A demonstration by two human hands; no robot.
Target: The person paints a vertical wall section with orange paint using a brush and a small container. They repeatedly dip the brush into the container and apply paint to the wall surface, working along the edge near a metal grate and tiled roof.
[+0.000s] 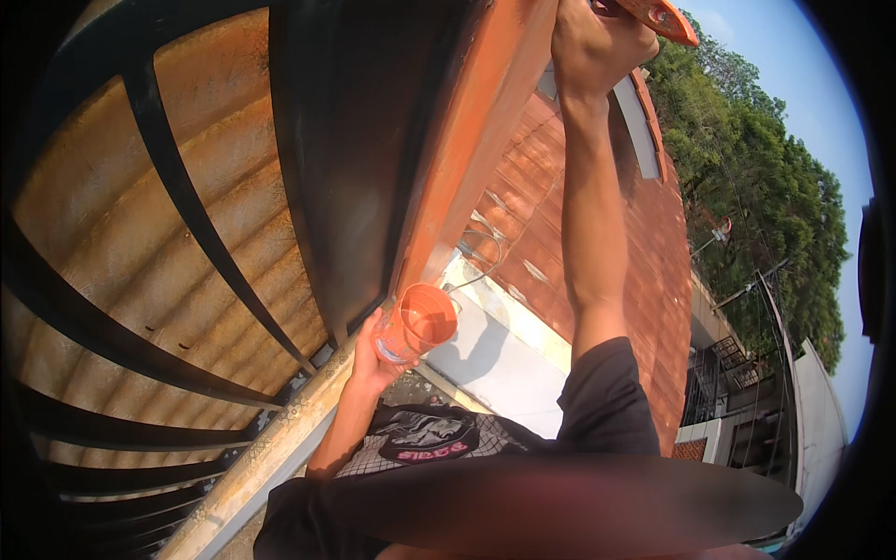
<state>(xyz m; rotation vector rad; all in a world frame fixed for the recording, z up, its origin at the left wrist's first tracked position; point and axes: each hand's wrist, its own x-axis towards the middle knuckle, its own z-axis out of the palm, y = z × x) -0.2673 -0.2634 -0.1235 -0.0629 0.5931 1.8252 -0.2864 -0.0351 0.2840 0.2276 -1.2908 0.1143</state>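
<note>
So the person is partway through painting a long orange-painted beam point(471, 140) running up under a roof edge, by the look of it; the left hand point(373, 359) is wrapped around a clear plastic cup of orange paint point(420, 322), fingers closed round its lower body, held low and just beside the bottom end of the beam; the right hand point(593, 42) is stretched way up at the top of the frame, clenched on an orange-smeared brush-like tool point(658, 14) right beside the upper stretch of the beam; can't make out the bristles, they run off the frame.

My read: it's the coating step; the next stroke would call for keeping the cup level while the raised arm works along the beam's edge.

Room-wise: curved black metal bars point(177, 187) over rusty corrugated sheeting point(93, 233) crowd the left side, so not much swing there; to the right it drops off over a red tiled roof point(569, 233) toward green trees point(747, 159) and sky, open air but nothing to lean on; a pale wooden rail point(271, 448) runs diagonally near the left elbow.
</note>
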